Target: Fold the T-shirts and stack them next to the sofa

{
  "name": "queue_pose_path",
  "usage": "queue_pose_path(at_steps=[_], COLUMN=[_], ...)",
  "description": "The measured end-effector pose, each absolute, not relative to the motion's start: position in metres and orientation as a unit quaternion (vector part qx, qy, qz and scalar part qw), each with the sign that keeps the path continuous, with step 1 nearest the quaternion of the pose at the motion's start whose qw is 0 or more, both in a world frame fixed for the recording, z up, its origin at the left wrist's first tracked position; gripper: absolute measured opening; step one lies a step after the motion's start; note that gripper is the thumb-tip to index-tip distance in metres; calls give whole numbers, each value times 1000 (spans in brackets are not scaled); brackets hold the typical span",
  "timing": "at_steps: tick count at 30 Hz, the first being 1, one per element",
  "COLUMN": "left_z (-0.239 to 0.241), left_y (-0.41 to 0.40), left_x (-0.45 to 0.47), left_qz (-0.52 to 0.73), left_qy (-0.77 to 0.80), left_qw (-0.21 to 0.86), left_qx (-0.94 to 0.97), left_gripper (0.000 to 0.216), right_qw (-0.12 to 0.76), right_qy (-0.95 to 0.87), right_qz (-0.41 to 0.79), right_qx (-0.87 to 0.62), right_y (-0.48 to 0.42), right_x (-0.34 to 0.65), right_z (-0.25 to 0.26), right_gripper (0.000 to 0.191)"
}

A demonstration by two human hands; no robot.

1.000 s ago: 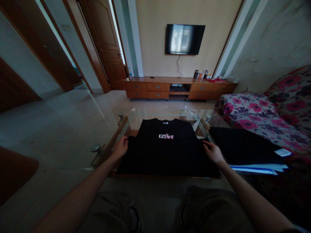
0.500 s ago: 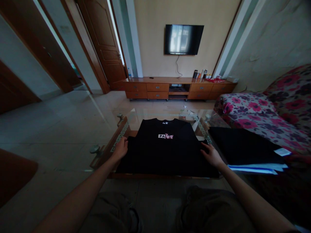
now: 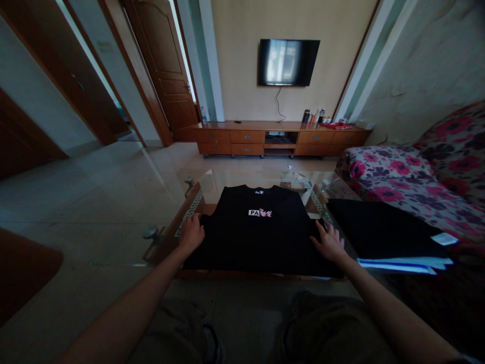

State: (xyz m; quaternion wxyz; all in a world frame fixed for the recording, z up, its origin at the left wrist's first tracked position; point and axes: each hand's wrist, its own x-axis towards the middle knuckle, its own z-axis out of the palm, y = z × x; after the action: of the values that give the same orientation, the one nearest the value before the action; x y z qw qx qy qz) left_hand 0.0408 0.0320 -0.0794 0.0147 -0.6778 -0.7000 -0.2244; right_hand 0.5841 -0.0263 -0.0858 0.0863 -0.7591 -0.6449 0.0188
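A black T-shirt [image 3: 250,242] lies spread flat on a glass-topped coffee table [image 3: 212,177], its neckline facing away from me. Across its chest is a small print with white and pink parts. My left hand [image 3: 192,235] rests on the shirt's left side, by the sleeve, with its fingers stretched forward over the edge. On the opposite side my right hand [image 3: 329,242] touches the other sleeve, fingers apart and thumb pointing inward. The fingertips of both hands are partly lost against the dark cloth.
To the right sits a stack of folded clothes [image 3: 379,227], black on top with pale blue layers below. A floral sofa [image 3: 394,174] stands beyond it. A low wooden cabinet [image 3: 246,136] with bottles runs below a wall-mounted television [image 3: 290,63].
Both hands have shifted slightly at the sleeves; their fingers look flatter and more spread than before. The T-shirt has stayed nearly in place. The view has moved a little.
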Motion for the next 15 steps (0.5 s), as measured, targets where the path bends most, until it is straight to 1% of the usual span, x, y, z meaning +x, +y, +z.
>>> queue_pose_path(at_steps=[2,5,7,11,13,15], left_z=[-70,-63,-67,-87,-93,-93], left_y=[26,19,16,20,25,31], left_x=[57,87,105,123,124,125], left_qz=[-216,-180,-151,-111,-107,-117], left_qy=[-657,-546,-489,-487,-492,-503], left_qw=[38,-13,-46,-85,-89,-72], left_qx=[-721,-818,-858,-862,-860,-854], left_gripper=[39,33,38,56,58,55], right_qw=[97,99,74,39,43,54], right_qy=[-664,-736,-772,-769,-758,-751], right_qz=[-22,-34,-5,50,50,42], right_qx=[-741,-668,-631,-637,-649,-657], right_y=[-29,-29,-27,-19,-13,-7], right_x=[565,535,519,509,511,513], right_z=[-76,-70,-75,-93,-99,-100], right_gripper=[65,57,57,64,63,62])
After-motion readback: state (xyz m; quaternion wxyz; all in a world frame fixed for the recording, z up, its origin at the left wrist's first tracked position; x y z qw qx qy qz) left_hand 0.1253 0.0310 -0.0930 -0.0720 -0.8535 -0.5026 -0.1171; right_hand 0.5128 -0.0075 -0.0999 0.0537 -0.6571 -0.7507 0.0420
